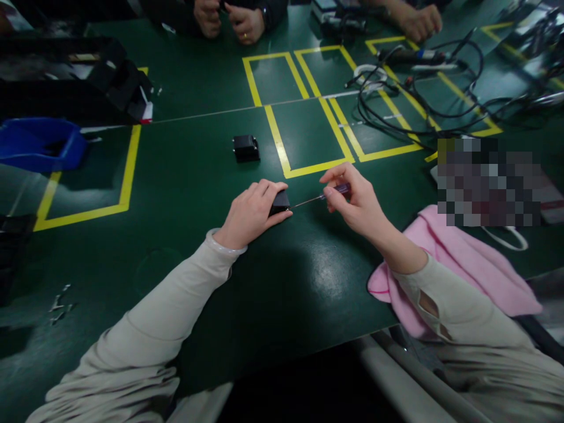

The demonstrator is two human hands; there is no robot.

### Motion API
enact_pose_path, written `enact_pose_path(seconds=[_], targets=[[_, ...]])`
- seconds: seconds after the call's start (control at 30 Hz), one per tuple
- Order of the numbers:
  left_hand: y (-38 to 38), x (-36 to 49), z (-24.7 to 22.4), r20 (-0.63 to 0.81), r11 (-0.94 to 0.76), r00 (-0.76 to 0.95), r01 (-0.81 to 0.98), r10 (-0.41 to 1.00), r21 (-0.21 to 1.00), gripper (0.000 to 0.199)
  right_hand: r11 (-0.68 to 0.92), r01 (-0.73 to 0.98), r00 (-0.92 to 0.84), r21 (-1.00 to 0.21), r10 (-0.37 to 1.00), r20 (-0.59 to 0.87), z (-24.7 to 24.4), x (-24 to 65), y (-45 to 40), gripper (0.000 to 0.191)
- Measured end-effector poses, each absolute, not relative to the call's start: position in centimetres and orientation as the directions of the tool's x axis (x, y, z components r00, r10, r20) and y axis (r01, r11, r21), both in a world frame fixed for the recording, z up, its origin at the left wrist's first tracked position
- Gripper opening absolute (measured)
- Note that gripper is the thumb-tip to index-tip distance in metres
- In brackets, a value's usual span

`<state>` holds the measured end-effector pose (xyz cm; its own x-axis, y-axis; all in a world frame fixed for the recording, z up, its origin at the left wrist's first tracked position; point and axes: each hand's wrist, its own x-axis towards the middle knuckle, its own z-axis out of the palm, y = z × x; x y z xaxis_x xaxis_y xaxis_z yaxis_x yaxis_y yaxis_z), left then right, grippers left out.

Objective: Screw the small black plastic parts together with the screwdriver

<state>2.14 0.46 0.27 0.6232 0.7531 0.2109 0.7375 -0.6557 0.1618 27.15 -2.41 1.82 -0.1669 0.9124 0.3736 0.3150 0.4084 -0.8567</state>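
On the green table, my left hand (253, 211) is closed round a small black block (280, 202), thumb and fingers on opposite sides of it. My right hand (352, 197) grips a screwdriver (341, 190) by its dark handle. The thin shaft points left and its tip meets the right end of the block, near a small shiny spot. A second black block (246, 148) with small metal ends rests on the table, beyond my left hand.
A blue bin (42, 144) and black trays (74, 88) stand at the left. Small metal pieces (59, 305) lie front left. Black cables (423, 100) tangle at the right, behind a pink cloth (471, 258). Other people's hands (233, 20) are across the table.
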Motion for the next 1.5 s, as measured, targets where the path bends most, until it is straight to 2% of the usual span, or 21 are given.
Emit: enact_pose_path(seconds=[0.17, 0.4, 0.6, 0.77, 1.5], targets=[[0.45, 2.13, 0.35, 0.208, -0.656, 0.624, 0.738, 0.753, 0.161, 0.053, 0.375, 0.299, -0.174, -0.877, 0.925, 0.336, 1.8, 27.04, -2.49, 0.032], [0.49, 2.2, 0.18, 0.209, -0.655, 0.623, 0.742, 0.753, 0.147, 0.055, 0.443, 0.312, -0.169, -0.84, 0.896, 0.41, 1.42, 27.15, -2.26, 0.022], [0.45, 2.13, 0.25, 0.212, -0.656, 0.624, 0.738, 0.752, 0.156, 0.055, 0.407, 0.285, -0.174, -0.868, 0.912, 0.371, 1.6, 27.01, -2.39, 0.028], [0.5, 2.14, 0.31, 0.208, -0.654, 0.623, 0.739, 0.754, 0.161, 0.055, 0.419, 0.278, -0.174, -0.864, 0.907, 0.384, 1.41, 27.18, -2.31, 0.019], [0.48, 2.16, 0.19, 0.213, -0.66, 0.627, 0.735, 0.749, 0.156, 0.055, 0.379, 0.279, -0.168, -0.882, 0.924, 0.344, 1.36, 27.05, -2.33, 0.023]])
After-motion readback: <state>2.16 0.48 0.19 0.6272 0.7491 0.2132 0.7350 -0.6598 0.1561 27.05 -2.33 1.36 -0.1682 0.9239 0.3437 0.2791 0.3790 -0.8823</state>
